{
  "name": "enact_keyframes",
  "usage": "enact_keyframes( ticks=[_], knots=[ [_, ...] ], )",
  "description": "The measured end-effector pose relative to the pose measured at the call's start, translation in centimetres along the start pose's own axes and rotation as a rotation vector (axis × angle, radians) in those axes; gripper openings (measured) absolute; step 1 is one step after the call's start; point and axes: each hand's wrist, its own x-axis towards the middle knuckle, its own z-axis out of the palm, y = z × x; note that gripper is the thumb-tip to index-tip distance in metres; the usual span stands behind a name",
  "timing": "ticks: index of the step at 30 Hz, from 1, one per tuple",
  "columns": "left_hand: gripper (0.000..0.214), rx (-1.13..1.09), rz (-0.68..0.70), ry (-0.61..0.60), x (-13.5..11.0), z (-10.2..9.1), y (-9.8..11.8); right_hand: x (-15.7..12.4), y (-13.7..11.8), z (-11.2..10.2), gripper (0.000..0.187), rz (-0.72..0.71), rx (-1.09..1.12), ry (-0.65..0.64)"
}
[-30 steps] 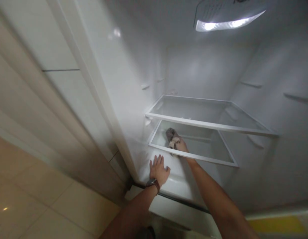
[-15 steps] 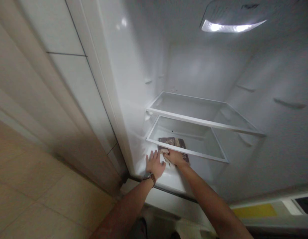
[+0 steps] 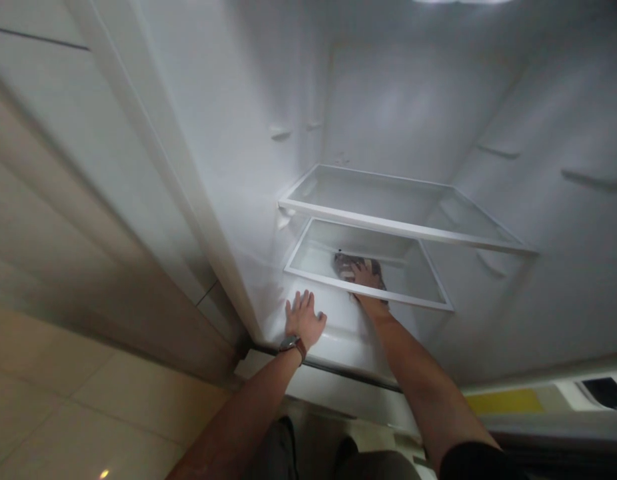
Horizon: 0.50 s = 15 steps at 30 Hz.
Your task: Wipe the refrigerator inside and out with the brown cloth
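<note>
My right hand [image 3: 366,275] is on a brown patterned cloth [image 3: 342,262], pressing it against the white refrigerator floor [image 3: 338,327]. Hand and cloth show mostly through the glass of the lower shelf [image 3: 403,263], whose front rim passes over the wrist. Part of the cloth is covered by the fingers. To the left, my left hand [image 3: 304,321] rests with spread fingers on the floor near the front edge, holding nothing. A watch [image 3: 291,343] with a brown strap is on the left wrist.
An upper glass shelf [image 3: 383,197] with a white rim sits above the lower one. White walls with support ledges [image 3: 498,152] stand at both sides. A pale panel [image 3: 88,200] runs along the left, and a yellow strip [image 3: 506,401] shows at lower right.
My right hand has pushed the cloth deeper, under the lower shelf, and the cloth looks more bunched. My left hand stays spread near the front. The view has tilted down.
</note>
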Motion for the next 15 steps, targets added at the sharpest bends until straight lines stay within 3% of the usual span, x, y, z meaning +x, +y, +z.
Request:
enact_keyframes(
  ticks=[4,7,15],
  knots=[
    [0.074,0.002,0.000,-0.016,0.1,-0.1,0.0,-1.6,4.8,-0.4,0.053,0.206,0.014,0.102],
    [0.073,0.002,-0.004,-0.020,0.1,-0.3,0.2,-3.1,7.0,-0.3,0.050,0.260,0.035,0.181],
    [0.073,0.002,0.005,-0.014,0.3,-0.1,0.1,-7.0,6.7,1.3,0.048,0.294,0.226,0.401]
  ],
)
